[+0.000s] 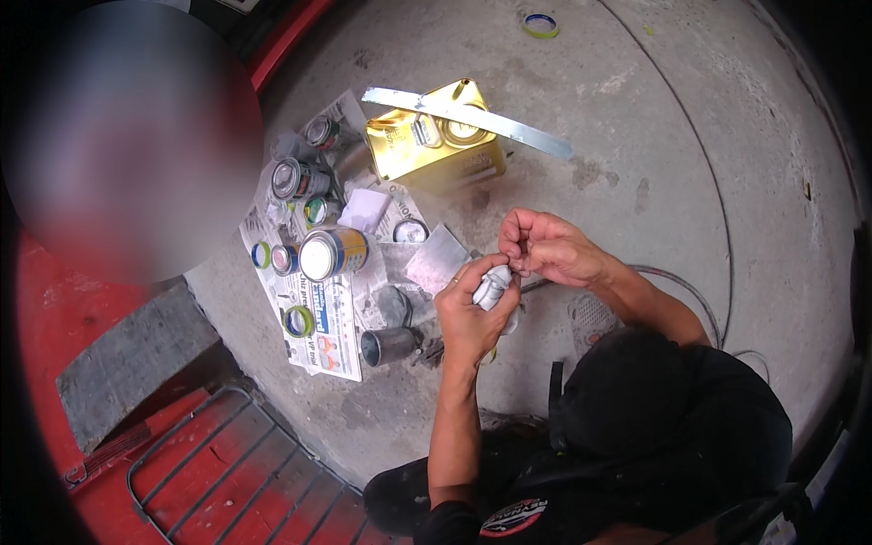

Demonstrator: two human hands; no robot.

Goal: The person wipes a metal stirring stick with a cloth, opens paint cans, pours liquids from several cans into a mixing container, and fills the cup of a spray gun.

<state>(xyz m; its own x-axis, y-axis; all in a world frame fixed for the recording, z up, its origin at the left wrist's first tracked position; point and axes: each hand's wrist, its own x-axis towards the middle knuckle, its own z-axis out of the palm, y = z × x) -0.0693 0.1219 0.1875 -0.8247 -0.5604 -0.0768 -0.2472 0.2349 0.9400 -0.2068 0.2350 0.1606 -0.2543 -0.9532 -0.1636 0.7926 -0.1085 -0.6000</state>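
Crumpled grey-white wad, whether cloth or plastic I cannot tell, sits near the middle of the view, held by a crouching co-worker; the wearer's own hands are out of view, so their grip cannot be told. From the left, a red surface lies beside a curved grey block and a metal grille. Next come newspapers spread on the concrete floor, bearing two rolls of tape, several small metal cans, and a larger can with a white top and a yellow and blue label. Farther right are a pale folded pad, a dark cylinder on its side, and a gold rectangular tin with a long metal strip across its top. One pale sheet lies just beside the co-worker's left hand, whose fingers curl closely around the wad. Near the upper edge lies a green and blue ring. The co-worker's right hand has its fingers bent inward at the wad's upper end, almost closed; whether they pinch anything is unclear. Rightmost is a black cap.
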